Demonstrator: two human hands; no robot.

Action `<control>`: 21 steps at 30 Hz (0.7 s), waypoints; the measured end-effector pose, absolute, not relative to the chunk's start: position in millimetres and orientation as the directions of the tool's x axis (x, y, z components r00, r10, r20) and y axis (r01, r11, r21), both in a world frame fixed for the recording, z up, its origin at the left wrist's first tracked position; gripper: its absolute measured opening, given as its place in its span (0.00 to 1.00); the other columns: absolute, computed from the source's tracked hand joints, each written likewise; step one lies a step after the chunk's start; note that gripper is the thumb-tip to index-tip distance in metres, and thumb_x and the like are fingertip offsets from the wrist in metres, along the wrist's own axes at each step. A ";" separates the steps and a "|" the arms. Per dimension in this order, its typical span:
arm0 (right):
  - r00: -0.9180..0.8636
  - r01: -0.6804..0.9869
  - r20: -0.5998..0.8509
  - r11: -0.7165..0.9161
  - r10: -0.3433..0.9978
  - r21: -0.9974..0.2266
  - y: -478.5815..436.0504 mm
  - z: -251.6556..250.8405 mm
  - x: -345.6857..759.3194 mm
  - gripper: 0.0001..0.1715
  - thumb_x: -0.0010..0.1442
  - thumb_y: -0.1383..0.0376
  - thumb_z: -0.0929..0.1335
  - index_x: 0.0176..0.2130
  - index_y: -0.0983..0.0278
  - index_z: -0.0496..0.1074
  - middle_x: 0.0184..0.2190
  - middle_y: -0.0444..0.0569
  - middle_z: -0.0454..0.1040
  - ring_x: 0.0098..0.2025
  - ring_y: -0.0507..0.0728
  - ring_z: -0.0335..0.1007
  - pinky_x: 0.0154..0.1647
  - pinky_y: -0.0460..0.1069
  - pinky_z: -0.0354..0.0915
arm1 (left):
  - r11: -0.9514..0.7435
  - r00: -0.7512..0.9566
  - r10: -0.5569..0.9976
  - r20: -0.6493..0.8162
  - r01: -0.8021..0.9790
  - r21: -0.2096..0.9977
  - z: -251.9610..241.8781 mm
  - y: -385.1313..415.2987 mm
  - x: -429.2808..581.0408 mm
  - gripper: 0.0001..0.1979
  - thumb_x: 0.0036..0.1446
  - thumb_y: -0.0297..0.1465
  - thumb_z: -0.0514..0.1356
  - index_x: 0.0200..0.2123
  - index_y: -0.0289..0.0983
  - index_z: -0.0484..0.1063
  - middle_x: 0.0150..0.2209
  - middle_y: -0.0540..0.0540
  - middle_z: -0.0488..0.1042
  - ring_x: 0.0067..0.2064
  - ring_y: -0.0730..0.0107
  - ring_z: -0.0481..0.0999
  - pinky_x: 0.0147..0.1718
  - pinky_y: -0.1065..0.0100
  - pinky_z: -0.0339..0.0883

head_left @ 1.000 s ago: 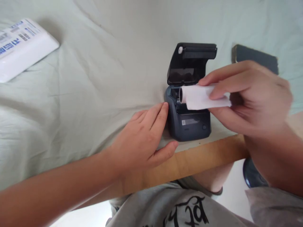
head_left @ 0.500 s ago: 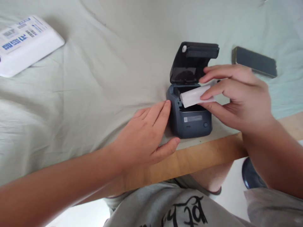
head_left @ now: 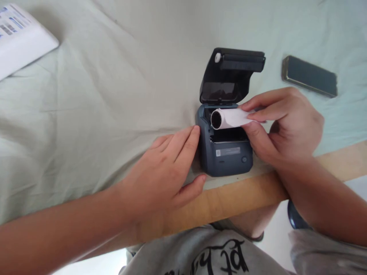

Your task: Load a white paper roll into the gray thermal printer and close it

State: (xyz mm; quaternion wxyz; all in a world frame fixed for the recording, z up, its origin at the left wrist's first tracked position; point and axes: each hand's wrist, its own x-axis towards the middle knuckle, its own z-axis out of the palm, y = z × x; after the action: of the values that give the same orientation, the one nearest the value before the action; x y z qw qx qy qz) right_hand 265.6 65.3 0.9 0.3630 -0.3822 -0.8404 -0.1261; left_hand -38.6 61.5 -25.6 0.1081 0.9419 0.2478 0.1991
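Note:
A small dark blue label printer [head_left: 229, 162] stands near the front edge of the cloth-covered surface, its black lid [head_left: 225, 86] tilted up. Between the thumb and fingers of my right hand [head_left: 289, 122] is a white paper roll [head_left: 231, 117], over the printer's opening. The roll's hollow dark end faces left, and its right end is hidden by my fingers. My left hand [head_left: 172, 164] lies flat with fingers stretched out, the fingertips at the printer's left side and the thumb apart from them. It holds nothing.
A dark rectangular block [head_left: 309, 76] lies to the right behind my right hand. At the far left is a white package [head_left: 25, 42] with printed labels, partly cut off. A wooden edge [head_left: 243, 198] runs along the front, beside my lap.
My right hand has turned the paper roll so its open end shows, and lifted it slightly off the compartment's front. My left hand stays by the printer. The view has shifted a little.

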 end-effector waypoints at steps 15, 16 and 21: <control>-0.567 0.563 0.623 0.806 0.539 -0.184 46.7 7.5 257.2 0.11 0.80 0.59 0.71 0.41 0.54 0.73 0.34 0.40 0.82 0.48 0.57 0.86 0.48 0.62 0.75 | -0.805 0.742 0.558 0.371 0.376 0.460 -34.0 57.5 -43.5 0.39 0.79 0.40 0.61 0.87 0.47 0.57 0.79 0.30 0.73 0.76 0.36 0.80 0.71 0.37 0.83; -0.563 0.570 0.616 0.799 0.551 -0.192 45.0 7.6 255.8 0.15 0.83 0.54 0.68 0.40 0.54 0.72 0.32 0.40 0.81 0.47 0.58 0.87 0.49 0.63 0.75 | -0.815 0.751 0.544 0.374 0.368 0.448 -35.5 57.3 -44.0 0.36 0.79 0.41 0.61 0.85 0.52 0.60 0.79 0.30 0.71 0.78 0.36 0.79 0.71 0.35 0.82; -0.474 0.686 0.679 0.719 0.560 -0.114 45.9 7.9 264.9 0.13 0.83 0.56 0.65 0.43 0.51 0.75 0.39 0.43 0.83 0.47 0.60 0.87 0.50 0.63 0.80 | -0.815 0.777 0.535 0.331 0.372 0.444 -38.4 57.9 -44.8 0.36 0.77 0.38 0.67 0.82 0.62 0.66 0.81 0.35 0.67 0.81 0.38 0.74 0.73 0.36 0.81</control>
State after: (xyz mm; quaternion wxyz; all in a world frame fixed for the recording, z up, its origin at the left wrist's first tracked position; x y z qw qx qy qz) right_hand 264.9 45.9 7.9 0.3605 -0.3647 -0.8541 -0.0872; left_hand -44.8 57.9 -38.4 0.1798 0.9254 0.2451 0.2265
